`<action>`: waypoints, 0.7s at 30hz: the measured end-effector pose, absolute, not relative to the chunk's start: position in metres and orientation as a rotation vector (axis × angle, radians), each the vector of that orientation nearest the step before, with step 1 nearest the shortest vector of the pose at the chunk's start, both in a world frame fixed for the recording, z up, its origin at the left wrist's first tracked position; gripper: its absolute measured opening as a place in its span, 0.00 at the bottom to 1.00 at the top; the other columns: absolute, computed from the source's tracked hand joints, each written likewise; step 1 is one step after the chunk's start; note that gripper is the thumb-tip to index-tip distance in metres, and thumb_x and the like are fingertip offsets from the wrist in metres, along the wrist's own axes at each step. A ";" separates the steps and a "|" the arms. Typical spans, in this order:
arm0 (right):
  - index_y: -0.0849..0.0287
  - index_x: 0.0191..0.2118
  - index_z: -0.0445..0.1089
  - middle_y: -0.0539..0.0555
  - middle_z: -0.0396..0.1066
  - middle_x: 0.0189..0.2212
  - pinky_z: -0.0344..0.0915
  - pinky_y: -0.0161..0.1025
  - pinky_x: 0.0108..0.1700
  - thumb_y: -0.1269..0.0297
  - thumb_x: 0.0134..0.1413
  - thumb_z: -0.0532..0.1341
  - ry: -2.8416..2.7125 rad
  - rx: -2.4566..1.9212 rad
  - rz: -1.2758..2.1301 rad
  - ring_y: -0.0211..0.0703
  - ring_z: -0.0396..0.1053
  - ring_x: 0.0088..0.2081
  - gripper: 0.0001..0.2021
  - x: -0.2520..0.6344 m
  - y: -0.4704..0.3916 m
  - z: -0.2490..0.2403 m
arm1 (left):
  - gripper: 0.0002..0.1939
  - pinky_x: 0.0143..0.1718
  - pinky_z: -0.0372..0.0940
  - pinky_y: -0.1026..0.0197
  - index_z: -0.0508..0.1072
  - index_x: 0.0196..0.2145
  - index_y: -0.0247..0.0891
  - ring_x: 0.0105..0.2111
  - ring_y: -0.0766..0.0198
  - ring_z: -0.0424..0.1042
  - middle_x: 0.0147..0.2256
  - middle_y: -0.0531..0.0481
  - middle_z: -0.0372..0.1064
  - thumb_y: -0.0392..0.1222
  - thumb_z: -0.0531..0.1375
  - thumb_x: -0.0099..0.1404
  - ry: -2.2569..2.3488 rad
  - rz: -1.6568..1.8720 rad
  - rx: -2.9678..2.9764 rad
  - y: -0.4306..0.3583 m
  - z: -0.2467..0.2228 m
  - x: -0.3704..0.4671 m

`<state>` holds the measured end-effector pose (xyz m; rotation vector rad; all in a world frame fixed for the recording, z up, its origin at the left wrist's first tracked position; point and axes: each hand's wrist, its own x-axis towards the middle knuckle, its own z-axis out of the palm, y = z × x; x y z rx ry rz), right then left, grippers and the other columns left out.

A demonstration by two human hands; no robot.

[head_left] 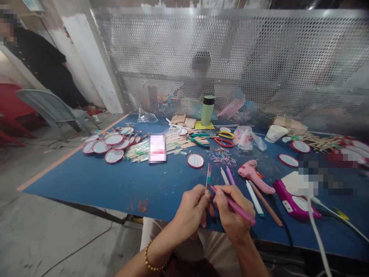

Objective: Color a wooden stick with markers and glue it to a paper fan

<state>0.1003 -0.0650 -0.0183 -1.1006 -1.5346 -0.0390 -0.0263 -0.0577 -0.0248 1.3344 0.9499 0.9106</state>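
Near the table's front edge, my left hand [193, 206] grips a thin flat wooden stick [208, 175] that points upward, with purple and teal bands of colour on it. My right hand [235, 209] is closed around a pink marker pen [238, 207], its tip close to the stick just above my left fingers. Whether the tip touches the wood I cannot tell. Just beyond my hands lie a white marker [224, 176] and a purple marker [230, 175]. To the right are a white marker with a green end [255, 198] and a brown marker [265, 204].
A pink glue gun [255, 176] and a magenta power strip [295, 202] with cables lie right. Round red-rimmed discs [100, 146], wooden sticks [141, 150], a phone [157, 149], pliers [201, 135] and a green bottle [207, 110] stand farther back. A person [43, 57] is at left.
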 end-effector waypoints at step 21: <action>0.57 0.31 0.71 0.48 0.75 0.23 0.67 0.30 0.25 0.72 0.62 0.59 -1.601 -1.059 0.053 0.35 0.72 0.21 0.08 0.098 -0.066 -0.015 | 0.20 0.16 0.52 0.69 0.60 0.27 0.41 0.12 0.71 0.57 0.14 0.61 0.58 0.58 0.52 0.70 0.956 0.923 1.364 -0.058 -0.019 -0.027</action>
